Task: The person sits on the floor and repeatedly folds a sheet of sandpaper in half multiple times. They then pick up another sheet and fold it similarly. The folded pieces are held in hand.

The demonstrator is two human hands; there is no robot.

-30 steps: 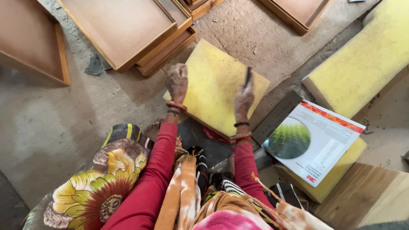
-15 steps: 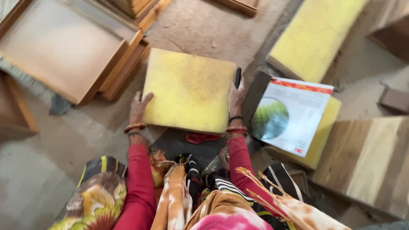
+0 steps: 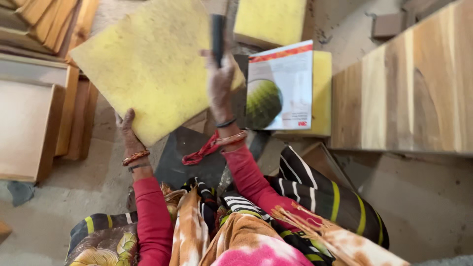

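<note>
While left hand (image 3: pixel 129 134) fingers grip yellow foam sheet (image 3: pixel 148 64), right hand (image 3: pixel 220 81) clutches dark tool (image 3: pixel 217 33), white package (image 3: pixel 280 86) beside

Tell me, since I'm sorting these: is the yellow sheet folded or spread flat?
Spread flat: the yellow sheet shows one unfolded face, held at its edges.

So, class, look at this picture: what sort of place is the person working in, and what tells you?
Probably a woodwork shop: stacked wooden frames, a wooden plank and yellow foam sheets on a dusty floor.

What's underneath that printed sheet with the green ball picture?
The printed sheet lies on a yellow foam block, whose right side and lower edge stick out. Whatever sits under the sheet's middle is covered.
</note>
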